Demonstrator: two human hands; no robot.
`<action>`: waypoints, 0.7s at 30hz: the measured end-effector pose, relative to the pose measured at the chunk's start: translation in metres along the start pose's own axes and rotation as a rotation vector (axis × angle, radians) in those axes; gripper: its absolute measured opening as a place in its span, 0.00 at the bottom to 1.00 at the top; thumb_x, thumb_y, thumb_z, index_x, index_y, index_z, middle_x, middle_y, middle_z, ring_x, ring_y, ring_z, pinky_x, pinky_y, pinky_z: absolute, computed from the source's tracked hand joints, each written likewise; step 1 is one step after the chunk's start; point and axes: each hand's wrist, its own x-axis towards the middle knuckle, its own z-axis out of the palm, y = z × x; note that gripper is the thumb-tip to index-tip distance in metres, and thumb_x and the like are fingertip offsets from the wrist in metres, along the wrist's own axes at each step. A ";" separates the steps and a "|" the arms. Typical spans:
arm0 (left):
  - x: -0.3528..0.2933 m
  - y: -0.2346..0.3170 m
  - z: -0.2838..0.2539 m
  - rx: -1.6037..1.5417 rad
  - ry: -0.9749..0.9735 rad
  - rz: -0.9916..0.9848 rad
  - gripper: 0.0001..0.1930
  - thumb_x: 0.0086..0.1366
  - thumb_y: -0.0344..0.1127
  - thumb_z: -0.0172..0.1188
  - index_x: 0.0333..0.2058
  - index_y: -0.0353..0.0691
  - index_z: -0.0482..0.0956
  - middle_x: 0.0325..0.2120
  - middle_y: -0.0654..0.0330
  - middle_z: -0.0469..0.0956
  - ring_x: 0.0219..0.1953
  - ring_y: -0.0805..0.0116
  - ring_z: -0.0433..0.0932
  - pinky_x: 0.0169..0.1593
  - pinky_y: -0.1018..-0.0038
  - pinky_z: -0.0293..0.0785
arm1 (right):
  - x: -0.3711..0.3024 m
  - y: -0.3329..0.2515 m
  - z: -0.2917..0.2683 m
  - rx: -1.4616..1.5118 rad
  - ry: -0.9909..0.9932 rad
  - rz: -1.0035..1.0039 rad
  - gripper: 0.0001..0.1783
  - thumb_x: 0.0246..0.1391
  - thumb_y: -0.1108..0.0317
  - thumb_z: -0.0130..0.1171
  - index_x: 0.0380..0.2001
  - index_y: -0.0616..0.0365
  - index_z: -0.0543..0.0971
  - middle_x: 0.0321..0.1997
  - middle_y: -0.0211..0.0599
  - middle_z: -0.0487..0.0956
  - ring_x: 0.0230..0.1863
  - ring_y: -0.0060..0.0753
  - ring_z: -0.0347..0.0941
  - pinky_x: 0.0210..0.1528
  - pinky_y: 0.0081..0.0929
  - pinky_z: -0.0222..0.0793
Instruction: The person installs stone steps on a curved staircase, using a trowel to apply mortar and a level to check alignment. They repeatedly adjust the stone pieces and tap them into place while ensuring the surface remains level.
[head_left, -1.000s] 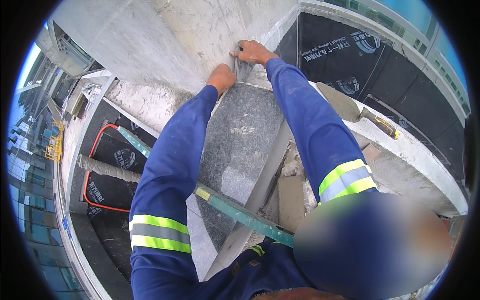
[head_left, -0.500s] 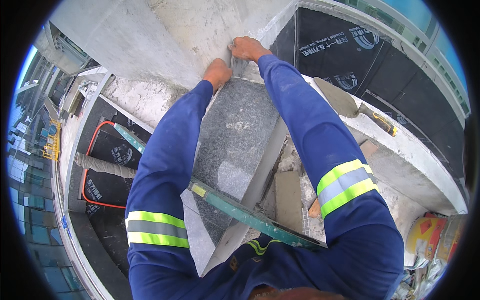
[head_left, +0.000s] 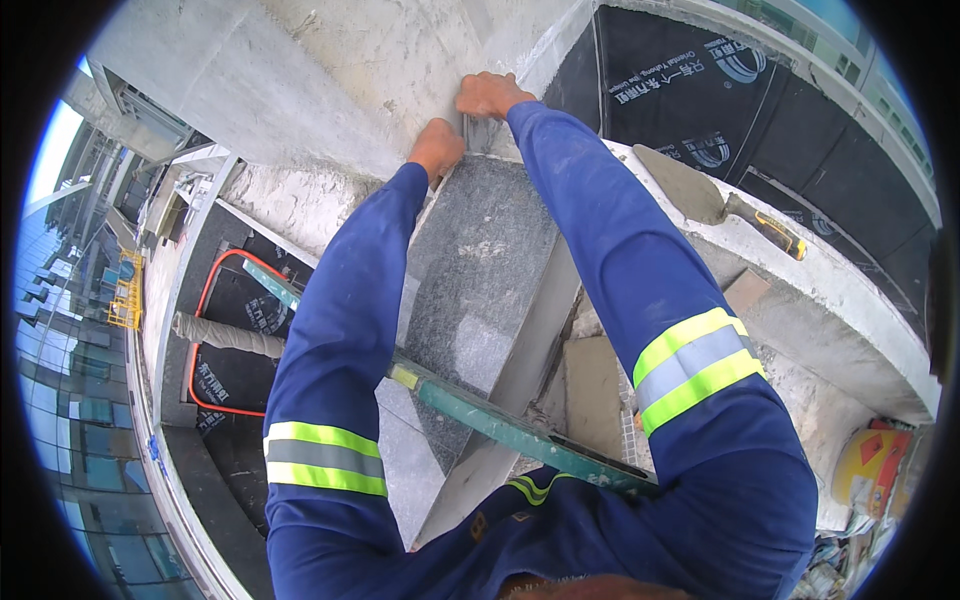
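Observation:
A speckled grey stone slab (head_left: 478, 235) stretches away from me toward a concrete wall corner. At its far end my left hand (head_left: 437, 150) is closed, knuckles up, against the slab's left corner. Just right of it and a little farther off, my right hand (head_left: 489, 96) is curled shut beside the wall. Both sets of fingertips are hidden, so what they grip cannot be made out. A green bar that looks like a spirit level (head_left: 480, 420) lies across the slab's near part, passing under my left forearm. On the ledge to the right rests a trowel (head_left: 690, 188) coated in mortar.
The pale concrete wall (head_left: 240, 80) rises ahead. Black membrane sheeting (head_left: 690, 90) lines the recess at right. A brownish block (head_left: 594, 395) and a red-yellow container (head_left: 868, 460) are on the right. At left are an orange hose (head_left: 197, 350) and a wrapped roll (head_left: 225, 335).
The view has shifted slightly, moving the surroundings a little. My right hand's fingers look more curled in; my left hand stays at the slab's far corner.

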 end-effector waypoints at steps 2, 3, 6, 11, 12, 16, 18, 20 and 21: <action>0.003 -0.001 0.000 -0.072 -0.042 -0.076 0.11 0.61 0.27 0.53 0.30 0.23 0.82 0.25 0.46 0.81 0.28 0.57 0.82 0.30 0.59 0.75 | 0.002 -0.001 -0.002 0.030 0.006 0.008 0.26 0.53 0.60 0.52 0.50 0.63 0.84 0.55 0.59 0.83 0.59 0.65 0.78 0.69 0.63 0.59; 0.005 -0.002 0.000 -0.071 -0.021 -0.073 0.11 0.61 0.27 0.53 0.30 0.23 0.82 0.25 0.46 0.81 0.27 0.57 0.82 0.29 0.59 0.74 | 0.005 0.000 -0.002 0.082 0.017 0.036 0.28 0.53 0.58 0.52 0.52 0.63 0.83 0.56 0.59 0.82 0.61 0.65 0.77 0.69 0.60 0.61; 0.006 -0.010 0.001 -0.047 0.021 -0.038 0.11 0.62 0.27 0.53 0.30 0.23 0.82 0.24 0.47 0.81 0.26 0.58 0.80 0.26 0.59 0.73 | 0.012 0.003 0.000 0.211 0.011 0.081 0.33 0.55 0.52 0.55 0.58 0.65 0.80 0.60 0.61 0.80 0.64 0.63 0.75 0.68 0.53 0.66; -0.006 0.024 -0.005 -0.097 -0.104 -0.119 0.15 0.59 0.29 0.58 0.40 0.21 0.83 0.40 0.30 0.83 0.49 0.36 0.84 0.51 0.55 0.79 | 0.021 0.044 0.010 0.148 0.013 0.027 0.44 0.55 0.42 0.60 0.64 0.69 0.74 0.63 0.63 0.78 0.65 0.61 0.75 0.66 0.48 0.70; -0.008 0.025 -0.008 -0.084 -0.106 -0.126 0.15 0.59 0.29 0.58 0.40 0.21 0.83 0.40 0.30 0.83 0.49 0.36 0.83 0.51 0.55 0.79 | 0.022 0.045 0.012 0.157 0.032 -0.004 0.45 0.56 0.40 0.60 0.63 0.69 0.74 0.62 0.63 0.78 0.64 0.61 0.75 0.65 0.48 0.70; -0.011 0.021 -0.011 -0.023 -0.080 -0.109 0.16 0.59 0.30 0.59 0.41 0.22 0.82 0.43 0.29 0.82 0.51 0.35 0.82 0.53 0.55 0.78 | 0.019 0.043 0.016 0.217 0.059 -0.069 0.47 0.59 0.33 0.59 0.60 0.71 0.76 0.61 0.65 0.78 0.64 0.61 0.75 0.65 0.49 0.70; -0.009 0.015 -0.010 -0.006 -0.041 -0.069 0.14 0.60 0.30 0.57 0.38 0.21 0.82 0.38 0.31 0.82 0.44 0.38 0.83 0.48 0.55 0.78 | 0.018 0.038 0.013 0.220 0.026 -0.066 0.47 0.60 0.32 0.59 0.59 0.71 0.78 0.61 0.66 0.78 0.64 0.61 0.75 0.65 0.50 0.69; -0.007 0.010 -0.007 -0.008 0.006 -0.018 0.14 0.62 0.29 0.53 0.32 0.21 0.81 0.28 0.36 0.82 0.31 0.45 0.85 0.37 0.56 0.77 | 0.020 0.033 0.005 0.185 -0.027 -0.054 0.47 0.60 0.32 0.59 0.58 0.71 0.78 0.60 0.67 0.78 0.64 0.61 0.74 0.66 0.50 0.68; -0.006 0.010 -0.006 0.018 0.013 -0.011 0.14 0.62 0.29 0.53 0.32 0.21 0.81 0.29 0.34 0.82 0.33 0.43 0.85 0.38 0.56 0.77 | 0.022 0.033 -0.001 0.137 -0.071 -0.059 0.47 0.60 0.31 0.58 0.58 0.71 0.79 0.59 0.67 0.78 0.64 0.60 0.75 0.65 0.50 0.69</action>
